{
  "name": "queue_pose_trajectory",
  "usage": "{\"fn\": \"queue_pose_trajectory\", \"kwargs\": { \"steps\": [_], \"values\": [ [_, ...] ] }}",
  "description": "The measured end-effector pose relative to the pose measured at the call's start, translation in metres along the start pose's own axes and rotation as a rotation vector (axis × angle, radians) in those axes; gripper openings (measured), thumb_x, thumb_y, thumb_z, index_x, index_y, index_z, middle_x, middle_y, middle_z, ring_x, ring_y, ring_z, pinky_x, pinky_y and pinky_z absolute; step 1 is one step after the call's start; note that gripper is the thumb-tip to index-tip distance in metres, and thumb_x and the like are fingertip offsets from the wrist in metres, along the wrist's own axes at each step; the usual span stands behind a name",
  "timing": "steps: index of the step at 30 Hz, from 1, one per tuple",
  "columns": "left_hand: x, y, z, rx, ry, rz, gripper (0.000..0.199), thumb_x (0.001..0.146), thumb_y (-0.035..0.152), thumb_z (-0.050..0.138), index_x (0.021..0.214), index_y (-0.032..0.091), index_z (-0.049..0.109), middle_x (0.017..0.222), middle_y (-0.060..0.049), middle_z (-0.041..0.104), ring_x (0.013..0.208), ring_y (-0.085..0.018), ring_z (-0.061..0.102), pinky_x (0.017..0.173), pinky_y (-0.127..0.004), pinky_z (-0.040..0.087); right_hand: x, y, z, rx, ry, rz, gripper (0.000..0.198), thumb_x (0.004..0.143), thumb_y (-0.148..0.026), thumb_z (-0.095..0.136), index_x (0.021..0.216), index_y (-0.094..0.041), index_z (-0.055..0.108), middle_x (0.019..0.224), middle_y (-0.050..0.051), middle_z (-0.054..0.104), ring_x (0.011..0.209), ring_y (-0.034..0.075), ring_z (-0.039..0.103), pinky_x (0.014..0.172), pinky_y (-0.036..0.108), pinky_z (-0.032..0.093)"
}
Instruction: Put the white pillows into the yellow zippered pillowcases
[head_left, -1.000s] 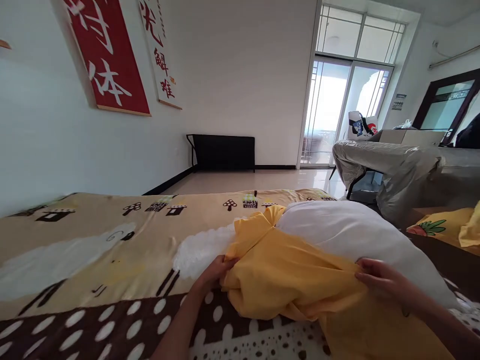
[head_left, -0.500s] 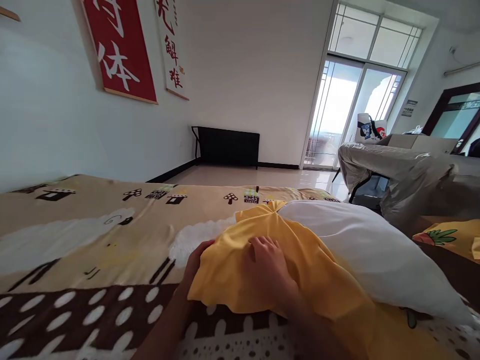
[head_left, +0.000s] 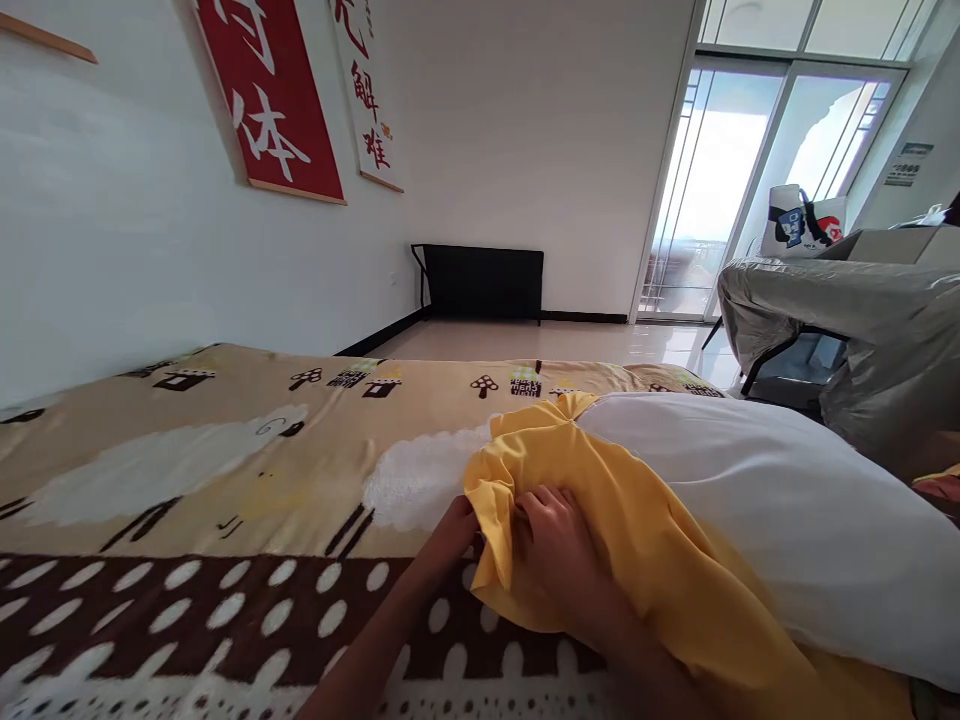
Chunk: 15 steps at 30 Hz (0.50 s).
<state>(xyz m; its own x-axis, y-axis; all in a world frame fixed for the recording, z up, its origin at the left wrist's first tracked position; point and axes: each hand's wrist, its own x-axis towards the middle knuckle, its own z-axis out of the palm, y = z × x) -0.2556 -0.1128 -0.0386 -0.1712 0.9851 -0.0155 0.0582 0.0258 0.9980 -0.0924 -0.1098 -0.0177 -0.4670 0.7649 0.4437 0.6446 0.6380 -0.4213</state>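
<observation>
A white pillow (head_left: 757,500) lies on the bed, partly wrapped in a yellow pillowcase (head_left: 600,500). My left hand (head_left: 450,530) grips the left edge of the yellow fabric, its fingers partly hidden under the cloth. My right hand (head_left: 559,555) presses on top of the bunched pillowcase right beside the left hand, fingers curled into the folds. The pillow's far right end runs out of view.
The bed is covered by a patterned spread (head_left: 225,470), tan with sheep and brown with white dots. A white wall with red banners (head_left: 274,100) runs along the left. A black bench (head_left: 484,283) stands at the far wall. A grey-covered table (head_left: 840,310) stands right, near glass doors (head_left: 720,180).
My right hand has crossed from the pillow's right side to the left end of the pillowcase, beside my left hand. The yellow fabric is bunched tighter, and the view has shifted left.
</observation>
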Motion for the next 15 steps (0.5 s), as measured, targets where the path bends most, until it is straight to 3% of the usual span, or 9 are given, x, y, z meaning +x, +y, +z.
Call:
{"fn": "queue_pose_trajectory", "kwargs": {
  "steps": [4,7,12,15],
  "values": [
    [-0.001,0.005,0.01,0.039,0.054,0.005,0.029,0.065,0.039,0.061,0.052,0.015,0.049,0.045,0.004,0.04,0.043,-0.007,0.033,0.042,-0.021,0.027,0.0,-0.001,-0.001,0.117,0.059,0.017,0.01,0.071,-0.014,0.056,0.066,-0.018,0.048,0.072,0.001,0.056,0.066,0.014,0.047,0.069,0.028,0.035],
    [-0.004,0.009,0.011,0.024,0.094,0.004,0.034,0.064,0.046,0.063,0.058,0.014,0.05,0.048,0.004,0.041,0.044,-0.007,0.035,0.043,-0.02,0.028,-0.001,-0.006,-0.008,0.231,0.085,0.003,0.017,0.063,-0.022,0.064,0.066,-0.019,0.048,0.069,-0.002,0.054,0.064,0.013,0.045,0.064,0.026,0.033],
    [-0.014,0.018,0.016,-0.138,0.119,0.014,0.036,0.06,0.046,0.067,0.07,0.014,0.053,0.059,0.004,0.048,0.052,-0.008,0.041,0.048,-0.021,0.035,0.002,-0.01,-0.018,0.456,0.066,0.133,0.014,0.074,-0.014,0.049,0.061,-0.018,0.05,0.065,-0.001,0.054,0.061,0.011,0.046,0.058,0.023,0.034],
    [-0.019,0.019,0.019,-0.187,0.147,0.06,0.033,0.058,0.04,0.069,0.07,0.014,0.054,0.062,0.002,0.052,0.055,-0.009,0.043,0.051,-0.022,0.036,0.003,-0.012,-0.029,0.549,0.108,0.133,0.013,0.075,-0.016,0.051,0.063,-0.018,0.052,0.067,-0.002,0.055,0.063,0.01,0.048,0.06,0.022,0.037]
  ]
}}
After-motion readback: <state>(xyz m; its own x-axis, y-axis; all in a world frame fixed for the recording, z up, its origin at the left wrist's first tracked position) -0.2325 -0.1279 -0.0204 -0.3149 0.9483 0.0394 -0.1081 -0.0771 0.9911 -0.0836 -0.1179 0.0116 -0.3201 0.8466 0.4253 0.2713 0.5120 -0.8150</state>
